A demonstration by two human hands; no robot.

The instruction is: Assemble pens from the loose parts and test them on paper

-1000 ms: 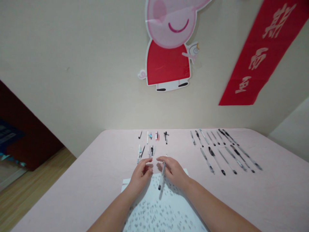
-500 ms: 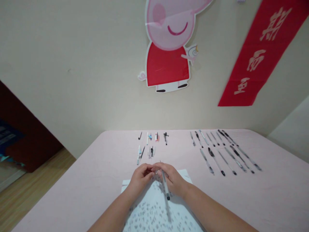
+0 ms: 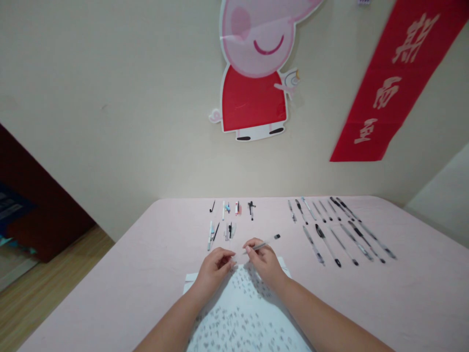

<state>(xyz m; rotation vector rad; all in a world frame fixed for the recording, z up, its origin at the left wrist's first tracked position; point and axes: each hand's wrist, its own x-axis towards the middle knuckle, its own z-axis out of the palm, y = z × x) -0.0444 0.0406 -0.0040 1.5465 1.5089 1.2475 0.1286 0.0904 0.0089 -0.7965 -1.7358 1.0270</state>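
My right hand (image 3: 264, 259) pinches a clear pen (image 3: 264, 243) near one end; its dark end points up and to the right, above the pink table (image 3: 120, 288). My left hand (image 3: 216, 266) is just to its left, fingers curled with thumb and fingertips together; whether it holds a small part I cannot make out. Both hands hover over the far edge of a white sheet (image 3: 238, 318) covered in dark scribbles.
Small pen parts (image 3: 227, 217) lie in two short rows beyond my hands. Several pens (image 3: 337, 227) lie in rows at the right. The wall behind carries a cartoon pig cut-out (image 3: 256, 73) and a red banner (image 3: 388, 88). Wooden floor at left.
My right hand has swung the pen from pointing down over the sheet to pointing up and right. The hands met half a second ago and are now slightly apart.
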